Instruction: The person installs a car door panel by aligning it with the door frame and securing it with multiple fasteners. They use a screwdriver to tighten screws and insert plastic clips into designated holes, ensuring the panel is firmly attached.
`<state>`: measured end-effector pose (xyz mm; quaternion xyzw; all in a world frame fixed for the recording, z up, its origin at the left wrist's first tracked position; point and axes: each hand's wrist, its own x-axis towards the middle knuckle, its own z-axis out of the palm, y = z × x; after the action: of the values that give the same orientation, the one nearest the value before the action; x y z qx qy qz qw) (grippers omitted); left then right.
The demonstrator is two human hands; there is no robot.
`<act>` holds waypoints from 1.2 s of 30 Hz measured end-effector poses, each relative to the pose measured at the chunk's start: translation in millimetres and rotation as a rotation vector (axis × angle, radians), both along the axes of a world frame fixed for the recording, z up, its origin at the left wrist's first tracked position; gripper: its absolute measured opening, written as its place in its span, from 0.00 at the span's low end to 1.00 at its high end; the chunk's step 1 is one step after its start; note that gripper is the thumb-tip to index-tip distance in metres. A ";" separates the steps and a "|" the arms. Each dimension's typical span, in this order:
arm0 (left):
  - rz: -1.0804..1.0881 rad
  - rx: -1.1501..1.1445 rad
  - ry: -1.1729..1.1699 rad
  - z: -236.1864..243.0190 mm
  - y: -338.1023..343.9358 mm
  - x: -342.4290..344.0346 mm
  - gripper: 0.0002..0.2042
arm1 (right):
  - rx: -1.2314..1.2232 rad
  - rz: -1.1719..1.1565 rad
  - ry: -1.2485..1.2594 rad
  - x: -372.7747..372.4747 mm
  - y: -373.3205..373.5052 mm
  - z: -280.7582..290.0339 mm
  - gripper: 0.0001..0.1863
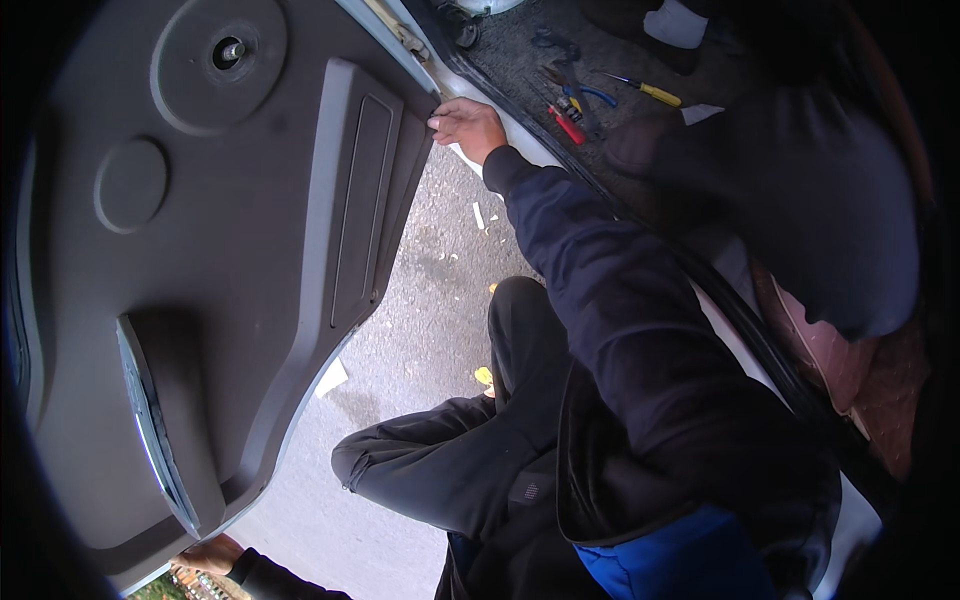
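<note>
A dark grey car door panel (240,270) fills the left side, on an open door. It has a round raised ring with a metal spindle (232,52) at its centre, a long pocket (362,200) and an armrest (165,430) with a shiny trim strip. My right hand (468,125) reaches across to the panel's corner beside the door frame, its fingers closed on the edge. At the lower left, my left hand (210,553) grips the opposite edge of the door panel below the armrest; its fingertips are partly hidden behind it.
On the car floor lie a yellow-handled screwdriver (655,92), blue-handled pliers (590,97) and a red-handled tool (567,125). The car's sill (530,140) runs along the right. My bent legs (450,450) rest over pavement (440,240) with paper scraps and yellow leaves.
</note>
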<state>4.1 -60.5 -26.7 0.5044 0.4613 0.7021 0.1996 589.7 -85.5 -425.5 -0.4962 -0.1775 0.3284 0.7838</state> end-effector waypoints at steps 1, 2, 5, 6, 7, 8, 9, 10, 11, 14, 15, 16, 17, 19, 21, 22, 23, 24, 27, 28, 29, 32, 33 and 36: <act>0.013 -0.006 -0.031 -0.1 -0.6 1.0 0.21 | -0.015 0.022 -0.013 2.1 -1.8 2.4 0.13; 0.028 -0.002 -0.048 -0.3 -0.4 1.3 0.21 | -0.031 0.042 -0.027 3.9 -3.7 4.2 0.13; 0.042 0.033 -0.029 -1.0 1.9 -2.2 0.20 | -0.015 0.088 -0.038 9.1 -8.3 8.2 0.13; 0.042 0.048 -0.011 -1.2 3.1 -4.7 0.20 | -0.007 0.090 -0.045 10.1 -9.2 8.9 0.13; 0.033 0.043 -0.008 -1.1 4.2 -7.6 0.20 | -0.005 0.090 -0.057 10.6 -9.7 9.2 0.13; 0.025 0.039 -0.005 -0.5 4.8 -10.5 0.20 | -0.019 0.081 -0.066 11.0 -10.0 9.4 0.14; 0.039 0.054 0.024 -0.5 5.9 -13.0 0.20 | -0.011 0.076 -0.076 10.7 -9.8 9.3 0.13; 0.017 0.035 0.014 -0.4 6.4 -14.6 0.20 | -0.018 0.062 -0.083 10.2 -9.2 9.1 0.13; 0.018 0.036 0.029 0.0 7.0 -15.5 0.21 | -0.026 0.055 -0.089 9.6 -8.7 8.8 0.13; 0.044 0.042 0.005 0.9 8.1 -14.1 0.21 | -0.063 0.033 -0.123 8.6 -6.9 7.4 0.12; 0.043 0.051 0.027 0.9 7.7 -13.5 0.21 | -0.082 0.016 -0.171 8.7 -6.2 7.1 0.12; 0.057 0.034 -0.024 0.9 8.4 -13.2 0.21 | -0.097 0.005 -0.217 9.2 -5.7 6.8 0.12; 0.059 0.022 -0.031 0.8 8.3 -13.9 0.21 | -0.123 -0.018 -0.256 9.8 -5.3 6.5 0.11; 0.050 0.019 -0.023 0.6 9.8 -19.1 0.21 | -0.057 -0.001 -0.195 11.4 -4.6 5.9 0.10; 0.031 0.060 0.061 0.7 12.6 -29.0 0.20 | -0.030 0.011 -0.171 13.9 -3.8 5.3 0.09; 0.033 0.045 0.009 0.7 14.4 -35.1 0.20 | -0.030 0.021 -0.180 16.6 -4.0 4.8 0.09; 0.034 0.054 0.012 1.0 16.1 -40.8 0.20 | -0.003 0.023 -0.188 18.9 -4.4 4.1 0.08; 0.020 0.081 0.083 1.6 17.4 -45.9 0.20 | -0.028 0.049 -0.169 20.8 -4.3 3.2 0.09; 0.011 0.055 0.082 2.3 18.5 -52.6 0.20 | -0.036 0.111 -0.147 32.5 -3.2 1.7 0.09; 0.018 0.028 0.036 2.6 17.7 -51.6 0.20 | -0.053 0.139 -0.156 36.5 -3.2 1.6 0.10; 0.028 0.032 0.044 1.9 17.1 -49.4 0.20 | -0.087 0.161 -0.154 39.8 -2.7 1.7 0.11; 0.076 0.029 0.021 0.4 13.1 -40.0 0.20 | -0.067 0.215 -0.115 45.4 -1.7 3.2 0.10; 0.061 0.046 0.097 -0.1 11.3 -37.9 0.21 | -0.057 0.219 -0.107 45.8 -1.8 3.6 0.10; 0.050 0.041 0.151 0.2 8.3 -38.3 0.23 | -0.052 0.218 -0.097 45.2 -1.6 2.9 0.10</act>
<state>-34.1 -52.2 -26.5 0.5484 0.4728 0.6762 0.1361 634.8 -87.0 -422.7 -0.5095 -0.2595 0.3916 0.7209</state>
